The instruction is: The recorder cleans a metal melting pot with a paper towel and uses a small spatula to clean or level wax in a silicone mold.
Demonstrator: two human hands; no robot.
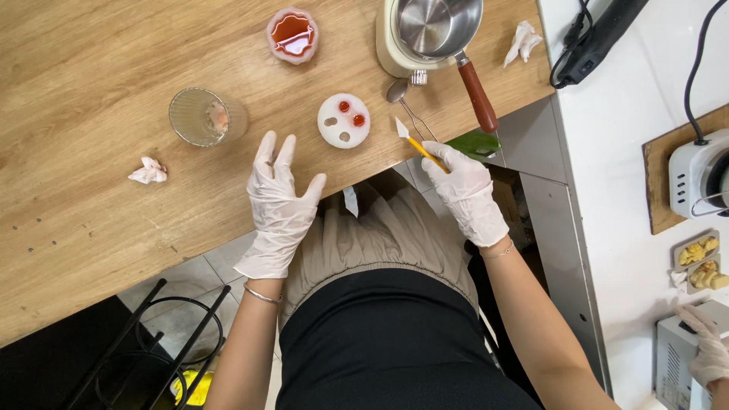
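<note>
My left hand (279, 201), in a white glove, rests flat at the edge of the wooden table (91, 114) with fingers spread and nothing in it. My right hand (467, 193), also gloved, grips a small yellow-handled spatula (414, 140) whose white tip points toward a round white mould (343, 120). The mould has three cavities, two of them filled with red. A spoon (396, 91) lies just beyond the spatula tip.
A ribbed glass (199, 115) stands left of the mould, a red-filled silicone cup (292, 34) behind it. A steel pot with a brown handle (437, 30) sits on a cream base. Crumpled tissues (148, 172) lie about. Another person's gloved hand (710, 353) is at lower right.
</note>
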